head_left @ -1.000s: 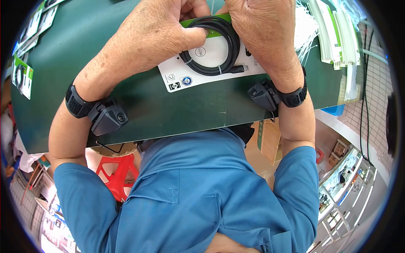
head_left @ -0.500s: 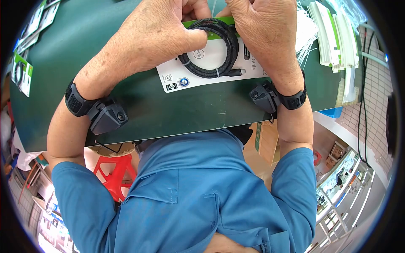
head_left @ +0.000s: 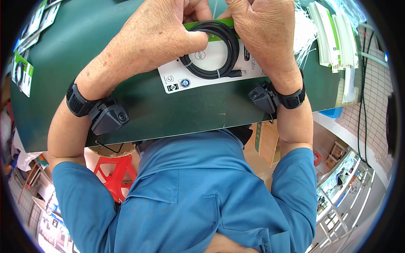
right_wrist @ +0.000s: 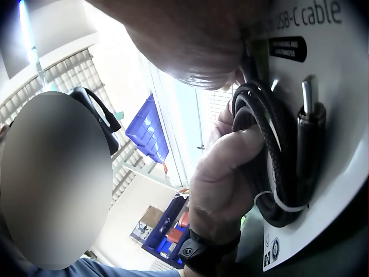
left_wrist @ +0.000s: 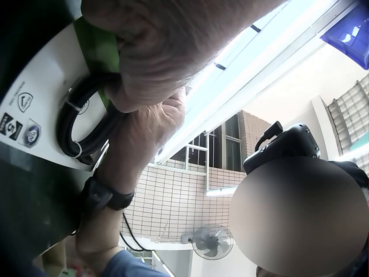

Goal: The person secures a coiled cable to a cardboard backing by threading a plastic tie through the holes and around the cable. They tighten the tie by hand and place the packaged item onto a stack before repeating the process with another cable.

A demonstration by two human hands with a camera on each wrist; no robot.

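A white and green packaging card [head_left: 185, 86] carries a coiled black braided USB-C cable [head_left: 232, 50], bound by pale ties. In the head view my left hand [head_left: 158, 38] grips the card's upper left, thumb lying over the coil and fingers behind. My right hand [head_left: 265, 38] is bent over the upper right edge, its fingertips mostly hidden behind the card. A thin pale strand [head_left: 216, 8] rises between the hands. The right wrist view shows the left thumb [right_wrist: 245, 141] against the coil and the metal plug [right_wrist: 307, 98] beside it.
On the green table [head_left: 168, 114], a heap of white thin strands [head_left: 306, 31] and a stack of cards [head_left: 329, 38] are at the right. More carded cables [head_left: 23, 76] lie at the left edge. A red stool [head_left: 114, 177] stands under the table.
The card tilted slightly and more of its print on the right came into view as the right hand shifted a little. Over the last half second both hands have stayed almost still.
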